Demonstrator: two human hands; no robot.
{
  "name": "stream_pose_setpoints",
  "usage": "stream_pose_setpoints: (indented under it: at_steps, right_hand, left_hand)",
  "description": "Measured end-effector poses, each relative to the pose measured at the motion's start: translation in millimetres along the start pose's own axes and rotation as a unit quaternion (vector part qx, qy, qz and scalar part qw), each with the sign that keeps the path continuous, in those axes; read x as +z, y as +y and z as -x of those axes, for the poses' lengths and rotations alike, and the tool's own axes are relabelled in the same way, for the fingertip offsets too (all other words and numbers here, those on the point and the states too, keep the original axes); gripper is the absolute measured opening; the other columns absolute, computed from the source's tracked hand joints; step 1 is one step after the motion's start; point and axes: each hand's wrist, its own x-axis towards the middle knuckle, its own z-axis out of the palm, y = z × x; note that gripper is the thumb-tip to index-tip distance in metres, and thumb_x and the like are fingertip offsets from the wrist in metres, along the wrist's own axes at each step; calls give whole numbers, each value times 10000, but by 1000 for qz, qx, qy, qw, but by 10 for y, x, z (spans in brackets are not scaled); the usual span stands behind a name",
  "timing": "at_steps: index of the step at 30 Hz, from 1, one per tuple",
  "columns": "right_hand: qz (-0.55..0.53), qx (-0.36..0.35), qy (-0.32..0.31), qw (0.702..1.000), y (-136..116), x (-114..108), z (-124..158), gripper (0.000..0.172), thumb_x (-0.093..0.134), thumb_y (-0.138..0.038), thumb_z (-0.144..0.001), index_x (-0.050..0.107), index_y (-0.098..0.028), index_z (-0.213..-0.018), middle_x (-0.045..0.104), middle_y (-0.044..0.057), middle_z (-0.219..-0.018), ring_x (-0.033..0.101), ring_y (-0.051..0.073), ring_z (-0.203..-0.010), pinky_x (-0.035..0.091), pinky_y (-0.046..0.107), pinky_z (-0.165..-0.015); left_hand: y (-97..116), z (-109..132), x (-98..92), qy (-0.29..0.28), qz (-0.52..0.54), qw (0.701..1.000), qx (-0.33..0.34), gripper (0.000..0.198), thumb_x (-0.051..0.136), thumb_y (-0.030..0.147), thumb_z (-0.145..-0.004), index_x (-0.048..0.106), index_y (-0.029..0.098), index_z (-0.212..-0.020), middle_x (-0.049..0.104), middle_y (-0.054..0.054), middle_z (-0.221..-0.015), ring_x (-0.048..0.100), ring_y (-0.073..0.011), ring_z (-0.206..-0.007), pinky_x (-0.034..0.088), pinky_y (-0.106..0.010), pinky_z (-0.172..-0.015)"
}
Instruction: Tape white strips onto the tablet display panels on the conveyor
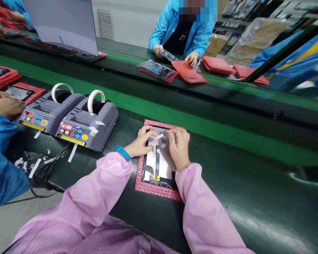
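A flat silver-backed panel (159, 165) lies on a pink bubble-wrap pad (151, 188) on the dark bench in front of me. Both hands rest on the panel's far end. My left hand (141, 143) has its fingers curled down onto a short strip of white tape (157, 138) across the panel. My right hand (178, 146) lies over the panel's right side, fingers bent and pressing at the same strip. A blue band (123, 152) circles my left wrist, and pink sleeves cover both arms.
Two grey tape dispensers (88, 125) (49, 109) with white rolls stand to the left, cut tape strips hanging from them. A green conveyor (175, 116) runs behind. A person in blue (182, 31) handles red bags across it. Another person's hands (5, 104) are at far left.
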Motion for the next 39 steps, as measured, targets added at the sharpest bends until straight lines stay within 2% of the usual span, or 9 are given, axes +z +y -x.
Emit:
stream_pose_setpoints:
  at_steps: [3, 5, 8, 10, 12, 15, 19, 26, 39]
  right_hand:
    - [-52, -46, -40, 997, -54, -55, 25, 226, 474, -399, -957, 634, -245, -918, 590, 55, -1048, 511, 230, -1062, 346, 420, -969]
    - [-55, -38, -41, 997, -46, -70, 34, 224, 533, -416, -925, 644, -238, -846, 592, 53, -1044, 511, 231, -1054, 347, 417, -966]
    - [-39, 52, 29, 997, 57, -108, 47, 292, 541, -456, -902, 636, -216, -765, 603, 65, -990, 510, 239, -1036, 334, 424, -967]
    - [-24, 131, 60, 989, 151, -153, 69, 360, 546, -516, -873, 632, -208, -708, 610, 80, -970, 503, 254, -1045, 319, 432, -972]
    - [-8, 186, 51, 981, 217, -196, 103, 415, 547, -570, -842, 632, -209, -657, 619, 88, -960, 497, 266, -1046, 306, 434, -973]
    - [12, 223, 14, 975, 218, -206, 149, 443, 534, -611, -824, 656, -219, -657, 631, 91, -990, 474, 272, -1045, 298, 420, -955]
    - [24, 219, -21, 975, 114, -132, 156, 435, 534, -598, -824, 663, -224, -643, 615, 90, -1013, 453, 270, -1045, 294, 408, -946]
    - [51, 230, -45, 971, 41, -73, 131, 348, 587, -519, -821, 682, -225, -662, 599, 89, -1049, 415, 287, -1094, 278, 434, -951]
    - [94, 184, -36, 978, 7, -59, 137, 383, 593, -558, -820, 674, -215, -671, 567, 98, -1012, 397, 318, -1068, 265, 530, -929]
  left_hand:
    - [17, -1, 18, -3, -19, 1000, 5, 395, 577, 66, -694, 594, 221, -1058, 406, -91, -1280, 369, -286, -1304, 287, -481, -1145]
    - [21, -1, 41, 6, -36, 999, 5, 364, 562, 79, -735, 615, 218, -1067, 419, -92, -1272, 375, -281, -1289, 288, -477, -1142]
    - [29, -2, 69, 44, -67, 997, -4, 326, 527, 152, -847, 616, 213, -1155, 440, -109, -1279, 376, -277, -1285, 302, -483, -1134]
    - [50, 3, 73, 41, -100, 994, 9, 313, 526, 226, -898, 620, 223, -1196, 437, -115, -1313, 355, -287, -1303, 281, -513, -1144]
    - [85, 17, 74, 0, -145, 989, 31, 294, 547, 303, -913, 650, 270, -1187, 417, -96, -1374, 305, -319, -1335, 210, -592, -1157]
    - [137, 46, 87, -63, -212, 974, 46, 294, 570, 396, -909, 665, 352, -1184, 383, -33, -1470, 217, -383, -1376, 79, -718, -1130]
    - [165, 65, 118, -83, -258, 962, 39, 364, 555, 428, -915, 614, 387, -1272, 342, 14, -1538, 201, -405, -1389, 64, -734, -1128]
    - [181, 54, 107, -93, -268, 958, 31, 372, 538, 426, -922, 604, 391, -1286, 341, 22, -1550, 211, -411, -1397, 93, -736, -1125]
    - [153, 58, 117, -117, -250, 960, 47, 416, 497, 403, -955, 526, 375, -1369, 535, 9, -1424, 240, -377, -1429, 6, -702, -1148]
